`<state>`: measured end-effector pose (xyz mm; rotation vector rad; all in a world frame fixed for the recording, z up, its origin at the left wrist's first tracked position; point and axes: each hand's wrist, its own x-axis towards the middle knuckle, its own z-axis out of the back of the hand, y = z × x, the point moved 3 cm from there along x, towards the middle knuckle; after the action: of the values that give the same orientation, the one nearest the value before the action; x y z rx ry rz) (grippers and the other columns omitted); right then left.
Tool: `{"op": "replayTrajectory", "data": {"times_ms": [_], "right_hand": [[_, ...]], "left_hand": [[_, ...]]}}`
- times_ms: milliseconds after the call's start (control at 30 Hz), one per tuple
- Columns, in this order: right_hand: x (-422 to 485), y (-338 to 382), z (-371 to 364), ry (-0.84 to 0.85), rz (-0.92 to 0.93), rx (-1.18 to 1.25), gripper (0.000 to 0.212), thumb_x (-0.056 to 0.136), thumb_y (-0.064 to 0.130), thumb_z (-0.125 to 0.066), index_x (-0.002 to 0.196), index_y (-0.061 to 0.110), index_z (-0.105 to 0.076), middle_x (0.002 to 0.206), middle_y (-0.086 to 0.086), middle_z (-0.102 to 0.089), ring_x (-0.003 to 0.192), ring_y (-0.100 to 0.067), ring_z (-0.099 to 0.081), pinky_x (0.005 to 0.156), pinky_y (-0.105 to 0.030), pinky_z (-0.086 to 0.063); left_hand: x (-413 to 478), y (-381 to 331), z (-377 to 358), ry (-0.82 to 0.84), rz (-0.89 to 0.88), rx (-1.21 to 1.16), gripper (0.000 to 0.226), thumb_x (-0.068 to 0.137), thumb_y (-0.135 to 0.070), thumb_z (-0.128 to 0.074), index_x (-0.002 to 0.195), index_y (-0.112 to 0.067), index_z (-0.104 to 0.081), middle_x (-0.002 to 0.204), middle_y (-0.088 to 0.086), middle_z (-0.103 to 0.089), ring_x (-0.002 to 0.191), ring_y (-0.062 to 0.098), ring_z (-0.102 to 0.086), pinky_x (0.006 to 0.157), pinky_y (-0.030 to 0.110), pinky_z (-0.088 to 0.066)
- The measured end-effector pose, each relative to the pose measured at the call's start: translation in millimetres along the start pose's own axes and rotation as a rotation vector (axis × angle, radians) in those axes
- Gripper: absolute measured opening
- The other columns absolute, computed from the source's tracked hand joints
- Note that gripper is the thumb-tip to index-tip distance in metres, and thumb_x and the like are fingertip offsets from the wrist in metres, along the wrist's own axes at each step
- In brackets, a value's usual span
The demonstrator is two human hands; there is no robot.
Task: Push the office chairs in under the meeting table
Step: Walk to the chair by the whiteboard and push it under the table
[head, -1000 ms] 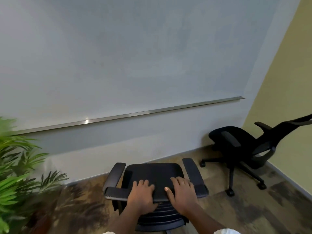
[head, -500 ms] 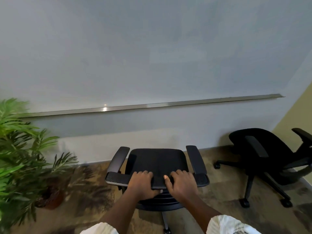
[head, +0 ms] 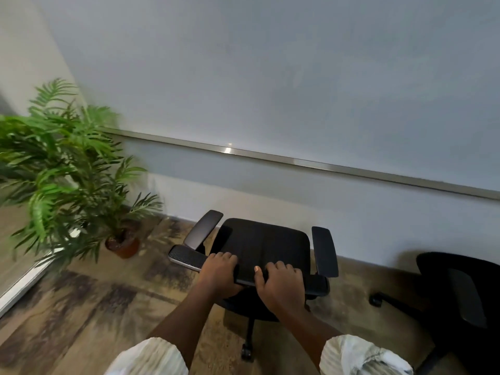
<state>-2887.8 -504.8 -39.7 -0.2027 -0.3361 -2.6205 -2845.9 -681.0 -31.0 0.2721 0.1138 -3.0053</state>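
Note:
A black office chair (head: 266,242) with two armrests stands in front of me, its seat facing the white wall. My left hand (head: 220,273) and my right hand (head: 280,284) both grip the top edge of its backrest, side by side. A second black office chair (head: 460,299) stands at the right edge, partly cut off. No meeting table is in view.
A potted palm (head: 67,169) in a brown pot (head: 123,244) stands at the left by the wall. A whiteboard with a metal rail (head: 297,161) covers the wall ahead. The floor (head: 81,307) is wood-patterned.
The view has swung left: the plant is now fuller in view and the second chair has slid to the right edge. The chair in my hands has turned with me.

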Motion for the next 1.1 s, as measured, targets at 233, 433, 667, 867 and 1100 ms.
{"op": "replayTrajectory", "data": {"times_ms": [233,433,667,867,1100], "right_hand": [[-15,-24,8,0.028,0.094,0.021,0.054,0.097,0.057,-0.028,0.086,0.024,-0.069,0.086,0.002,-0.067,0.081,-0.019,-0.059,0.076,-0.039,-0.045],[-53,-40,19,0.003,0.241,0.062,0.047,0.097,0.052,-0.036,0.077,0.022,-0.067,0.078,0.000,-0.065,0.073,-0.022,-0.058,0.068,-0.037,-0.042],[-113,-96,30,0.057,0.447,0.042,0.043,0.097,0.050,-0.035,0.079,0.025,-0.066,0.079,0.002,-0.064,0.074,-0.020,-0.057,0.069,-0.036,-0.041],[-128,-92,46,0.056,0.660,0.120,0.041,0.097,0.046,-0.044,0.072,0.020,-0.065,0.070,-0.002,-0.061,0.065,-0.025,-0.056,0.062,-0.038,-0.040],[-139,-101,52,0.096,0.941,0.193,0.040,0.096,0.046,-0.047,0.076,0.018,-0.067,0.074,-0.004,-0.063,0.067,-0.027,-0.056,0.063,-0.039,-0.041]], "left_hand": [[-24,-34,-7,-0.060,0.093,-0.039,0.059,0.078,-0.072,-0.060,0.103,-0.018,-0.053,0.105,0.004,-0.058,0.099,0.026,-0.055,0.093,0.039,-0.039],[-72,-71,-20,-0.135,0.210,-0.046,0.053,0.077,-0.069,-0.058,0.095,-0.020,-0.052,0.098,0.003,-0.058,0.094,0.024,-0.056,0.089,0.037,-0.039],[-139,-161,-45,-0.085,0.406,-0.138,0.054,0.076,-0.064,-0.051,0.102,-0.017,-0.057,0.104,0.006,-0.059,0.098,0.025,-0.054,0.092,0.038,-0.039],[-184,-186,-45,-0.142,0.639,-0.155,0.043,0.075,-0.061,-0.055,0.089,-0.021,-0.056,0.090,0.002,-0.058,0.085,0.022,-0.055,0.085,0.037,-0.044],[-217,-237,-59,-0.223,0.941,-0.130,0.039,0.074,-0.062,-0.056,0.083,-0.025,-0.047,0.086,0.001,-0.057,0.082,0.023,-0.055,0.077,0.035,-0.038]]}}
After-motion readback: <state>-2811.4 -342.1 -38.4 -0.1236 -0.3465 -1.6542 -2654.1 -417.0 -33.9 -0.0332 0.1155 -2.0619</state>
